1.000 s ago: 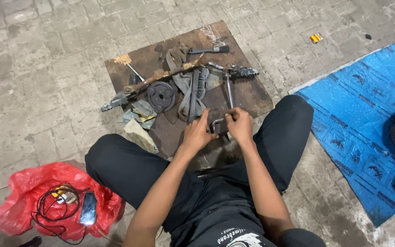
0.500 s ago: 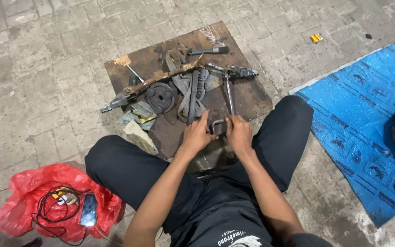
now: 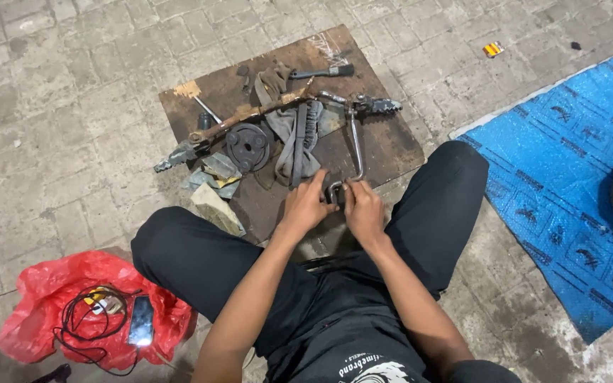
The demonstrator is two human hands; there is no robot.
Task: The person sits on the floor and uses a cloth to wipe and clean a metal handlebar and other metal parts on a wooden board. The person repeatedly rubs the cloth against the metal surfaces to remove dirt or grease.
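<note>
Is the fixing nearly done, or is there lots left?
Looks midway. Done: parts taken off lie on the brown board. In hand: left hand and right hand grip the small metal piece at the bent lever's end. Left: the loose round disc lies untouched.

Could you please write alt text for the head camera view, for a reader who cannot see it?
Seated on paving, a person's left hand and right hand grip the near end of a bent metal lever on a rusty board strewn with greasy parts. A red bag lies nearby.
</note>
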